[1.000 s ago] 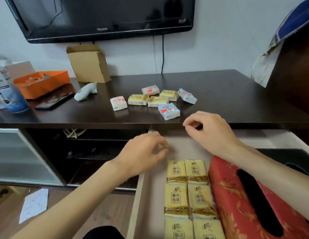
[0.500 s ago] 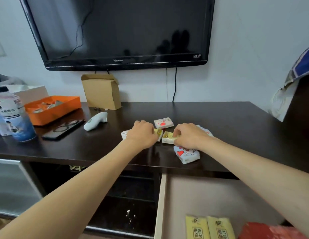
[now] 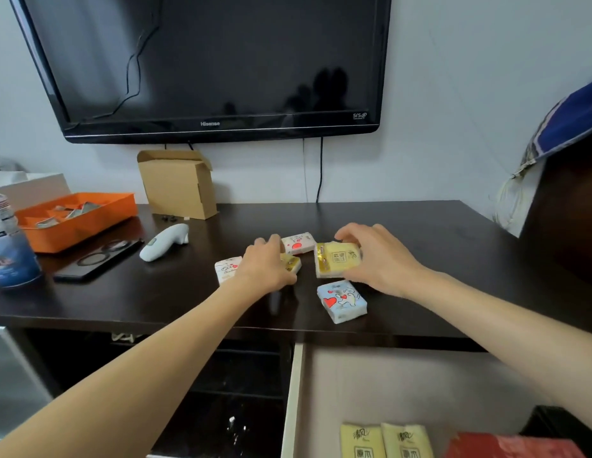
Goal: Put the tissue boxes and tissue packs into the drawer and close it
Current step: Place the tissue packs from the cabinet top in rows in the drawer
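Small tissue packs lie on the dark cabinet top (image 3: 420,246). My right hand (image 3: 377,259) grips a yellow tissue pack (image 3: 336,259) and holds it tilted up off the surface. My left hand (image 3: 268,266) is closed over another yellow pack (image 3: 292,262), still on the top. A white pack with red hearts (image 3: 298,242) lies behind, another white pack (image 3: 226,268) left of my left hand, and a blue-white heart pack (image 3: 341,300) in front. The open drawer (image 3: 293,401) below holds yellow packs (image 3: 385,441) and a red tissue box (image 3: 513,446).
An orange tray (image 3: 76,216), a cardboard box (image 3: 177,183), a white thermometer-like device (image 3: 164,241), a black phone (image 3: 96,259) and a blue-labelled bottle (image 3: 8,246) stand on the left of the top. A wall-mounted TV (image 3: 215,64) hangs above. An open shelf lies left of the drawer.
Both hands rose from the drawer's back to the packs on the top. Since half a second ago my right hand has lifted a yellow pack; my left hand has closed on another.
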The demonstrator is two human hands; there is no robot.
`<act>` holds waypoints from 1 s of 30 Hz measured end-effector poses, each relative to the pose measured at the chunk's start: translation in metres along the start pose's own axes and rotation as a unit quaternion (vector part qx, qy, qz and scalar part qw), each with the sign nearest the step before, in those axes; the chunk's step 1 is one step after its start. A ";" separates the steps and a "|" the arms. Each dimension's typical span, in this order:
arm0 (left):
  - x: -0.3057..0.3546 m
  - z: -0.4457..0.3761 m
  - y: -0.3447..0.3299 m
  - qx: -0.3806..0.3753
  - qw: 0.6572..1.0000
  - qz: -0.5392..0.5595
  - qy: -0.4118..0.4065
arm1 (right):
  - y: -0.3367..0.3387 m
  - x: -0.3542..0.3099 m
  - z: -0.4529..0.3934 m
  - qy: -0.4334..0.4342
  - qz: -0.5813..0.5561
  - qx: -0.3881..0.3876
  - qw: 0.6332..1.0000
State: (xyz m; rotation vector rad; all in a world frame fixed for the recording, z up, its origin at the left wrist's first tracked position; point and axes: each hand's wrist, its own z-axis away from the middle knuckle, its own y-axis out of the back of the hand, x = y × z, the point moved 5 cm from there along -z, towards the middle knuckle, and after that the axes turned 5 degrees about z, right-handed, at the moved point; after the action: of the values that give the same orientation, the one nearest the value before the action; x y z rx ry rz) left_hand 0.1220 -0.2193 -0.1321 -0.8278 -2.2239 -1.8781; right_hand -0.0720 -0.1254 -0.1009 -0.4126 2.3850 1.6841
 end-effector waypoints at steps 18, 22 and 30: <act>0.144 0.111 -0.035 -0.182 0.943 0.172 -0.222 | 0.051 0.113 0.110 -0.172 0.001 -0.107 0.979; 0.154 0.111 -0.041 -0.199 0.946 0.134 -0.216 | 0.039 0.108 0.117 -0.153 0.087 -0.097 0.980; 0.152 0.103 -0.049 -0.212 0.957 0.071 -0.183 | 0.043 0.122 0.122 -0.142 -0.048 -0.099 0.984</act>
State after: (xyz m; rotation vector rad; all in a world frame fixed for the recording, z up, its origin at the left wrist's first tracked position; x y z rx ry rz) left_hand -0.0033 -0.0765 -0.1335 -1.4667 -1.8791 -2.3209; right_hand -0.2014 -0.0112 -0.1419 -0.2897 1.9755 1.8071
